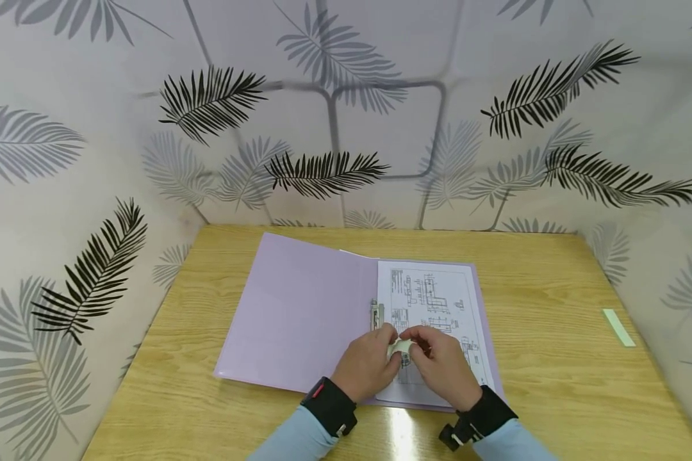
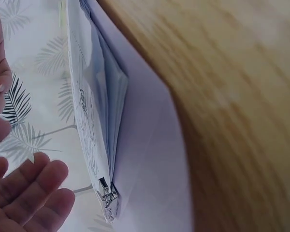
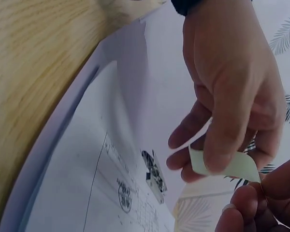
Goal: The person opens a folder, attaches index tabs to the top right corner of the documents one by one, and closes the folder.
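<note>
Above an open lilac ring binder (image 1: 300, 307), my left hand (image 1: 364, 363) and right hand (image 1: 443, 366) are close together. Between them they hold a small pale green paper strip (image 3: 232, 166), slightly bent. In the right wrist view, the left thumb presses the strip against the fingers, while my right hand (image 3: 263, 205) pinches its other end. Below lies a stack of white sheets, its top one a technical drawing (image 1: 432, 288) with printed outlines and tables. A metal clip (image 1: 377, 314) sits at the binder's spine. In the left wrist view, my left hand (image 2: 34, 193) largely hides the strip.
Another pale green strip (image 1: 619, 328) lies on the wooden table (image 1: 553, 288) near its right edge. Behind and beside the table hangs a leaf-patterned backdrop (image 1: 380, 128). The binder's bare cover lies flat on the left.
</note>
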The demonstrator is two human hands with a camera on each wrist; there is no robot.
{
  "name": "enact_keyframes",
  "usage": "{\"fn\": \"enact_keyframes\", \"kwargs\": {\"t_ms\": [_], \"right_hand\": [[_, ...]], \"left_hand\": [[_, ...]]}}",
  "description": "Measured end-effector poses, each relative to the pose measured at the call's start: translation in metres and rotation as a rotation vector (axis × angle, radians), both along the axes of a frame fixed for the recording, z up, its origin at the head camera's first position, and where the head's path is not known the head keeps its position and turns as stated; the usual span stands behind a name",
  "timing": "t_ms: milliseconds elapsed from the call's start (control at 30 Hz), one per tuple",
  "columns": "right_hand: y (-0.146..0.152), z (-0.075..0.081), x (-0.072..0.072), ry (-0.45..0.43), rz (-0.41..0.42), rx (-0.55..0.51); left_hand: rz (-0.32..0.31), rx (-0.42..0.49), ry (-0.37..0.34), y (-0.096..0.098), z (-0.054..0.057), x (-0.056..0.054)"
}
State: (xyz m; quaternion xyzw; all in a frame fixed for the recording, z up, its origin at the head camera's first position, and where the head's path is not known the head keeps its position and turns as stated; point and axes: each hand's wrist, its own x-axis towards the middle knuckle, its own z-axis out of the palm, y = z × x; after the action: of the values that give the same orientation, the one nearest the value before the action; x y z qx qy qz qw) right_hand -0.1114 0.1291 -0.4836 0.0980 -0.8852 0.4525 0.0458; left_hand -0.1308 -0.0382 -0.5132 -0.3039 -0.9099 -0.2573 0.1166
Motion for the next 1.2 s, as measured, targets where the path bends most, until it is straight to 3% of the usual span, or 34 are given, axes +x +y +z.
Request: {"fn": "enact_keyframes", "kwargs": {"t_ms": [233, 500, 667, 933, 1067, 1200], "right_hand": [[0.014, -0.003, -0.003, 0.028, -0.009, 0.019], [0.021, -0.002, -0.005, -0.128, -0.026, -0.072], [0.024, 0.0, -0.006, -0.169, -0.035, -0.092], [0.024, 0.001, -0.013, -0.102, -0.024, 0.086], [0.025, 0.006, -0.022, -0.146, -0.008, 0.121], [0.041, 0.007, -0.039, -0.217, -0.012, 0.114]], "left_hand": [[-0.056, -0.012, -0.032, -0.002, 0.003, 0.002], [-0.075, -0.059, 0.038, -0.005, 0.003, 0.0], [-0.068, -0.1, 0.068, -0.005, 0.004, -0.002], [-0.102, -0.226, 0.163, 0.003, 0.015, -0.01], [-0.11, -0.276, 0.202, 0.009, 0.022, -0.018], [-0.068, -0.299, 0.189, 0.015, 0.024, -0.027]]}}
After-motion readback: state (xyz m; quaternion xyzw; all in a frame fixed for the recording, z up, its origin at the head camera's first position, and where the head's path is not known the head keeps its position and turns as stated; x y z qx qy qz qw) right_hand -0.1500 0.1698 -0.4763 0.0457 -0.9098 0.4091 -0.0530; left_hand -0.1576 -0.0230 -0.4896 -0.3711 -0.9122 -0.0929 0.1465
